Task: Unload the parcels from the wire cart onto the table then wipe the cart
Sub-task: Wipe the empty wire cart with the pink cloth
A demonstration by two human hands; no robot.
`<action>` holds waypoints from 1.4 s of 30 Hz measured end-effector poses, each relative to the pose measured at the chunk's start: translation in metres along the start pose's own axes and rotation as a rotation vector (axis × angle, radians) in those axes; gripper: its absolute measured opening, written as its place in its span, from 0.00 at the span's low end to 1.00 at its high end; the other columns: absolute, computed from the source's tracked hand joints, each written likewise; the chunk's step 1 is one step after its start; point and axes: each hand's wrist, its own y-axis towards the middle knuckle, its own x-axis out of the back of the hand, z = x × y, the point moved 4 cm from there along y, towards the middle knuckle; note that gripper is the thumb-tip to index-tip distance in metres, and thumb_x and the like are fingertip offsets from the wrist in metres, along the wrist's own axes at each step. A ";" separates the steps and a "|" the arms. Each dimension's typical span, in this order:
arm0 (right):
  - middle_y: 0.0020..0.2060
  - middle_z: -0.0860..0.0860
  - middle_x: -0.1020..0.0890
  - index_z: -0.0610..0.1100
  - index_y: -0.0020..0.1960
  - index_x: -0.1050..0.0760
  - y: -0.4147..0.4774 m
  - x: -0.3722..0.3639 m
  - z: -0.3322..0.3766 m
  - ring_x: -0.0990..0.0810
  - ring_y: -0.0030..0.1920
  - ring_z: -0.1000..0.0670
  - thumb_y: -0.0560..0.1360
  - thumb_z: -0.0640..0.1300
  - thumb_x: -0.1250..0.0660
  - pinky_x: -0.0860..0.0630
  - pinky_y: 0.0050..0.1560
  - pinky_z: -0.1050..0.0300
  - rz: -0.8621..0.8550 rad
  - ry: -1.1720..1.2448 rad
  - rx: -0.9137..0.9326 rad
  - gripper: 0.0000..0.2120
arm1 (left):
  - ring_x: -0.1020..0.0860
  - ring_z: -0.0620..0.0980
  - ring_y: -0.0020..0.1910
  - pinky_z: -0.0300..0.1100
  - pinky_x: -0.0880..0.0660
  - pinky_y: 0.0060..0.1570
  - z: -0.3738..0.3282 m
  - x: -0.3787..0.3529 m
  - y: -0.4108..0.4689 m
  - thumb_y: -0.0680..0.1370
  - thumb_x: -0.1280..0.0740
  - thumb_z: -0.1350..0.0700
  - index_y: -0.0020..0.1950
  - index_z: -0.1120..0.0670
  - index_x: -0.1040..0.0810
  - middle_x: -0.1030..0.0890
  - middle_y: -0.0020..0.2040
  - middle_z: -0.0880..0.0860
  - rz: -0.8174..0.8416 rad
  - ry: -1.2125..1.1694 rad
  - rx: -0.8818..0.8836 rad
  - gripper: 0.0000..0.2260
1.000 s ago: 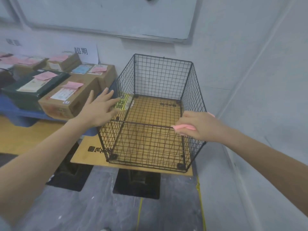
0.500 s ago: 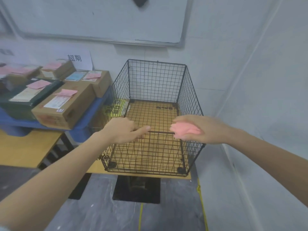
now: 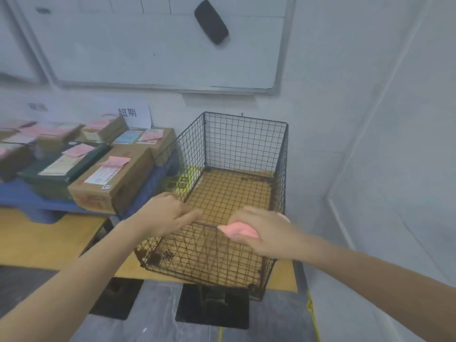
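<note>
The wire cart [image 3: 246, 149] stands empty, parcels [image 3: 111, 183] on the bench [image 3: 37, 240] beside it; left grip [image 3: 167, 213] curls round its front rim, seemingly steadying, while right grip [image 3: 261, 230] holds a pink cloth [image 3: 238, 230] there for wiping

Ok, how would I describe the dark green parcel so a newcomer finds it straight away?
Start at the wire cart below the whiteboard; parcels sit on the blue platform to its left. The dark green parcel lies flat among them, the only one that isn't brown cardboard.
</note>
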 end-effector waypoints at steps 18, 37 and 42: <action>0.49 0.60 0.25 0.58 0.61 0.26 0.043 0.052 -0.063 0.24 0.46 0.63 0.70 0.71 0.47 0.22 0.43 0.61 -0.043 -0.034 0.099 0.28 | 0.22 0.51 0.57 0.54 0.26 0.58 -0.053 -0.004 0.005 0.69 0.63 0.23 0.66 0.42 0.25 0.18 0.57 0.48 0.216 -0.150 0.180 0.41; 0.51 0.59 0.22 0.57 0.62 0.29 0.043 0.044 -0.069 0.20 0.46 0.58 0.76 0.58 0.37 0.20 0.46 0.55 0.317 0.215 0.723 0.15 | 0.66 0.56 0.76 0.48 0.53 0.74 -0.108 -0.007 -0.007 0.78 0.34 0.46 0.78 0.57 0.65 0.75 0.73 0.56 -0.255 -0.640 1.311 0.45; 0.55 0.60 0.25 0.61 0.61 0.28 0.027 0.035 -0.053 0.23 0.54 0.57 0.77 0.64 0.48 0.23 0.52 0.50 0.457 0.259 0.891 0.18 | 0.59 0.54 0.77 0.39 0.45 0.68 -0.117 -0.013 -0.004 0.79 0.38 0.60 0.76 0.59 0.69 0.75 0.74 0.53 -0.445 -0.728 1.340 0.41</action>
